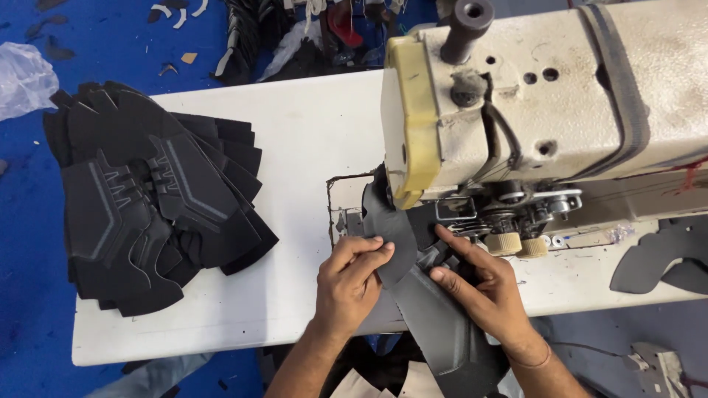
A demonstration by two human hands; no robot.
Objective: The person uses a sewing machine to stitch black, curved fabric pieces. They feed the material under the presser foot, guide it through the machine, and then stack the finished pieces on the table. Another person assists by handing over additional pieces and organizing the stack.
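Note:
A dark grey shoe upper piece (pixel 442 324) lies under the head of a cream sewing machine (pixel 531 96) and hangs over the table's front edge. My left hand (pixel 350 284) pinches the piece's folded left flap. My right hand (pixel 479 284) presses on the piece just right of it, with the forefinger stretched toward the needle area. The needle itself is hidden behind the machine head.
A fanned stack of black shoe uppers (pixel 147 199) sits at the left end of the white table (pixel 295 140). Another dark cut piece (pixel 656 262) lies at the right. Scraps and a plastic bag (pixel 22 77) litter the blue floor.

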